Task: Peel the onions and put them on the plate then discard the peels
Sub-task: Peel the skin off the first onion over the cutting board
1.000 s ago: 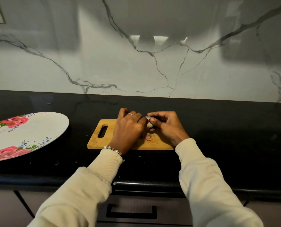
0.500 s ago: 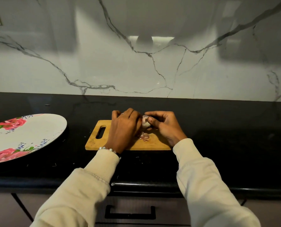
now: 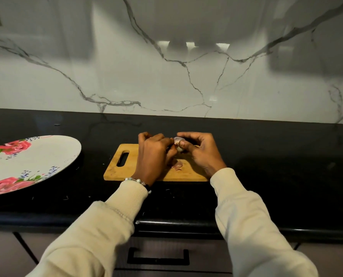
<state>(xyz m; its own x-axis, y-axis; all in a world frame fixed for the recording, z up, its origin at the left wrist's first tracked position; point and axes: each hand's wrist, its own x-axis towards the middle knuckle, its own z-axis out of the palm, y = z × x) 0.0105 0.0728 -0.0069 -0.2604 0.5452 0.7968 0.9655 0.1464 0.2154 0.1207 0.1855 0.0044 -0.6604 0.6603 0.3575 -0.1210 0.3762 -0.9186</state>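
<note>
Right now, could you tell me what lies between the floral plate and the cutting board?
Only bare black countertop, as the head view shows; the plate and the cutting board stand apart with nothing between them but tiny specks.

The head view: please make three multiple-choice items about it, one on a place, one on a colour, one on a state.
1. Where does the loose onion peel lie?
A. on the wooden cutting board
B. on the floral plate
C. in the drawer

2. What colour is the countertop?
A. white
B. black
C. green

3. What is the state of the onion?
A. lying on the plate
B. held in both hands over the board
C. lying alone on the countertop

Key: 1 A, the pinkish scrap lies on the board between the wrists. 2 B, the surface is dark. 3 B, the left hand and right hand both grip it.
</note>
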